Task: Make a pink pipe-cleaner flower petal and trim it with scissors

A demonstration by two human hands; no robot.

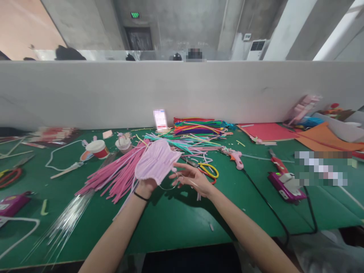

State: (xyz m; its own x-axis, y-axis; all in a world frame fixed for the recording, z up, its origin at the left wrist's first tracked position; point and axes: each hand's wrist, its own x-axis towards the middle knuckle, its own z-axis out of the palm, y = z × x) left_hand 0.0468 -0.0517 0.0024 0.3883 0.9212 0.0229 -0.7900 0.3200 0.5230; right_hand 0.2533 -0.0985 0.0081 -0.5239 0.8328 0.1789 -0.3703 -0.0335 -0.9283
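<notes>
My left hand (149,185) is closed under a pale lilac panel (156,161) made of fuzzy pipe cleaners laid side by side, and its fingers are mostly hidden behind the panel. At the panel's right edge is my right hand (193,179), fingers bent, with a thin curved wire (168,188) running to its fingertips. The pinch itself is small and blurred. Beneath and left of the panel lies a bundle of pink pipe cleaners (119,174). Yellow-handled scissors (210,170) lie just beyond my right hand.
Multicoloured pipe cleaners (199,127) are heaped at the back, near a propped phone (160,120). A pink glue gun (236,158) and a purple power strip (286,187) with cables are on the right. A paper cup (98,149) and clear thin rods (71,212) are on the left.
</notes>
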